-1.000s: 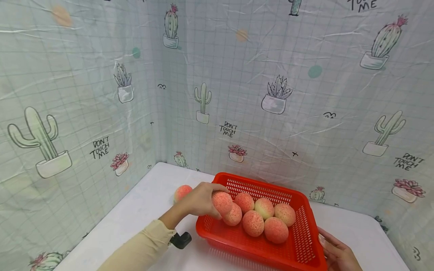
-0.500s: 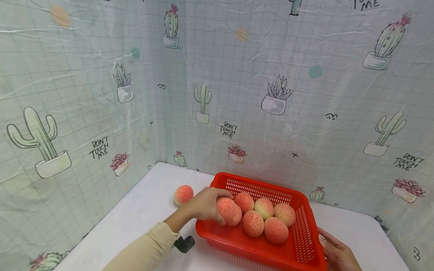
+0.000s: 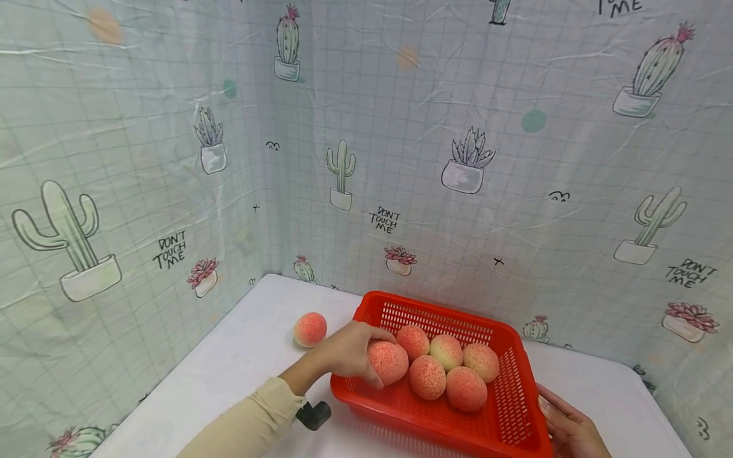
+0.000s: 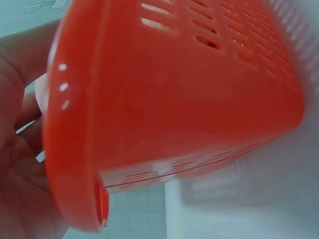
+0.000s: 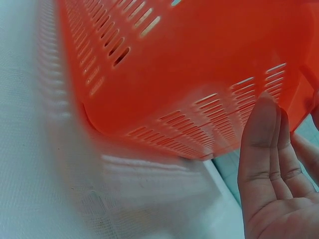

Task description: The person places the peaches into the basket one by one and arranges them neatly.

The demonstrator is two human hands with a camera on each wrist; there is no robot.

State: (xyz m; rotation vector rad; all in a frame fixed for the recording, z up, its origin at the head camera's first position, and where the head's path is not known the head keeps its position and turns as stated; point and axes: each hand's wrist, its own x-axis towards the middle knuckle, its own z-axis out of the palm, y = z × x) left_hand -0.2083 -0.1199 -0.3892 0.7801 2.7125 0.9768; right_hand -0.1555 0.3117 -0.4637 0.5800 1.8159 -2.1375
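My left hand [image 3: 350,351] reaches over the left end of a red perforated basket [image 3: 518,401] and grips a pink-red peach [image 3: 385,361], thumb and fingers around its sides. This peach overlaps another one behind it in the head view. Several more peaches lie to its right, including a paler yellowish peach [image 3: 445,352]. At the basket's right end, my right hand [image 3: 572,426] touches the outside near the rim. Straight fingers [image 5: 261,144] lie along the outer wall in the right wrist view. The left wrist view shows mostly the basket's outer corner [image 4: 189,99].
A lone pink-and-yellow peach [image 3: 310,329] stands on the white table [image 3: 246,356] left of the basket. A black object [image 3: 314,415] shows beneath my left wrist. Cactus-print sheeting [image 3: 401,127] rises close behind the basket and along the left side.
My left hand has moved slightly right and down with the peach, which now overlaps the peach behind it almost fully. The lone peach shows more fully. My right hand and the basket look unchanged.
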